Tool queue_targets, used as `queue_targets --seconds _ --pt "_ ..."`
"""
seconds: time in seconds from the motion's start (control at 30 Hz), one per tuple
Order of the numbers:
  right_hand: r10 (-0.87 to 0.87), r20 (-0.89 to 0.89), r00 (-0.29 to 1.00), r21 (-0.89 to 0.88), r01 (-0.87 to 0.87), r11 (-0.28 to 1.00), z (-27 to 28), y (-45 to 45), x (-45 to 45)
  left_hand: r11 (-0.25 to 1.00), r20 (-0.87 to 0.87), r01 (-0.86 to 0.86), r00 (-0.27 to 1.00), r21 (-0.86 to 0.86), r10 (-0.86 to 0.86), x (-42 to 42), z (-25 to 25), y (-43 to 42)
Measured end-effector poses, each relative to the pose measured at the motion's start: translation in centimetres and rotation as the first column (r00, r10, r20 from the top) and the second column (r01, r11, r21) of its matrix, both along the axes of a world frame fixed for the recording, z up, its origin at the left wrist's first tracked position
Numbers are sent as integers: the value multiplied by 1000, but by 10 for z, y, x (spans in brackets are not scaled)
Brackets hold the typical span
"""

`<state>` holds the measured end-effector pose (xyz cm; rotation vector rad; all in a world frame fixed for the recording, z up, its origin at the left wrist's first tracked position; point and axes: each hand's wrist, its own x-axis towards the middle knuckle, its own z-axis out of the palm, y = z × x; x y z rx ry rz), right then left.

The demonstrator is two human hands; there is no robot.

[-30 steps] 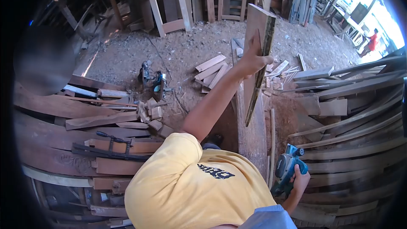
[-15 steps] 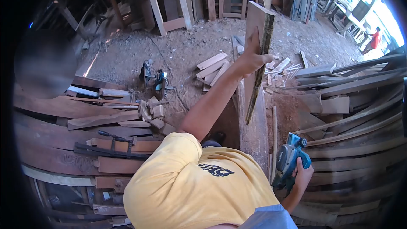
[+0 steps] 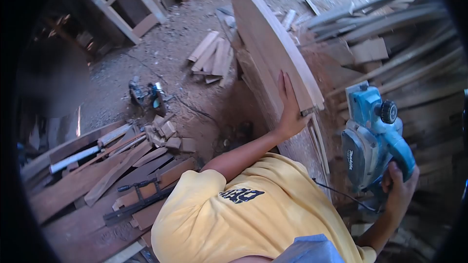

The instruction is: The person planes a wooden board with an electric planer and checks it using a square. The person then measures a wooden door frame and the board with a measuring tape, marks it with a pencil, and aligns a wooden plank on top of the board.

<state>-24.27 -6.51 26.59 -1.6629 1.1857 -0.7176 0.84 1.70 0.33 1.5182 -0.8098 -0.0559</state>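
Note:
My left hand (image 3: pixel 291 112) grips the near end of a curved wooden board (image 3: pixel 270 44), fingers laid along its flat left face. That board stands on edge over a thick, worn plank (image 3: pixel 307 148) running away from my body. On the other side, my right hand (image 3: pixel 400 190) is wrapped around the rear handle of a blue electric hand planer (image 3: pixel 373 141). The planer is held up to the right of the plank, apart from the board, with its round front knob (image 3: pixel 388 112) facing up. A dark cord (image 3: pixel 346 196) trails near it.
Short wood offcuts (image 3: pixel 212 58) lie in a pile on the dirt floor. Another power tool (image 3: pixel 146 95) rests to the left. Long boards with a black clamp (image 3: pixel 139 197) are stacked at the left. Curved timbers (image 3: pixel 404 24) fill the right side, and frames (image 3: pixel 119 5) lean at the back.
The board has turned from raised and tilted to lying along the plank, its near end closer to me. My right hand has lifted the planer outward and up. The view has rotated.

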Motion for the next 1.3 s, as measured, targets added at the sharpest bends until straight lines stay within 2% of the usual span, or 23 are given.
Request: queue_targets --seconds 0.03,0.1,0.13,0.17,0.23,0.27,0.37,0.4,0.47,0.57,0.67,0.7,0.77,0.9,1.07,1.17,1.27,1.3 --pt "-30 -26 999 -2 30 1000 17 4 2 1000 11 -12 1000 -1 12 -10 -7 -4" --pt "95 -164 982 68 -85 994 48 15 18 999 20 25 999 40 -25 -8 -12 -7" --pt "78 -189 979 78 -64 995 49 18 26 996 49 25 998 84 -29 -8 -11 -7" --pt "119 -276 954 22 -118 993 49 20 35 996 32 38 999 85 -41 -10 -11 -8" --pt "146 -372 917 -35 -171 985 44 20 59 1000 -8 20 1000 8 -20 -10 -11 -13" --pt "233 -361 903 -90 -283 955 36 19 73 1000 -19 25 999 4 -25 -10 -11 -15" --pt "372 -435 820 -72 -443 894 26 6 76 1000 7 5 1000 10 -5 -9 -15 -12" --pt "377 -479 793 -239 -531 813 15 2 69 1000 13 19 1000 8 -19 -9 -15 -10" --pt "373 -522 767 -396 -606 690 11 0 78 1000 21 29 999 1 -29 -4 -16 -10" --pt "449 -502 739 -281 -630 724 22 7 92 999 22 37 999 -13 -37 -7 -18 -10" --pt "361 -496 789 -194 -507 840 23 8 95 1000 8 29 1000 7 -29 -7 -18 -11" --pt "424 -516 744 -242 -601 761 21 4 98 1000 23 27 999 14 -28 -7 -16 -10" --pt "473 -545 692 -282 -682 674 20 5 96 999 31 34 999 19 -34 -9 -15 -9" --pt "354 -547 758 -243 -549 800 19 10 93 1000 25 18 1000 -23 -17 -12 -16 -13" --pt "358 -556 750 -160 -519 839 23 11 102 1000 28 19 999 -1 -19 -13 -17 -10" --pt "345 -553 759 -178 -512 841 25 17 112 1000 37 19 999 -4 -19 -14 -21 -12" --pt "220 -472 854 -91 -295 951 32 30 135 1000 39 14 999 -4 -13 -16 -21 -13" --pt "207 -471 858 -104 -288 952 31 30 137 1000 13 20 1000 -10 -20 -19 -18 -12"
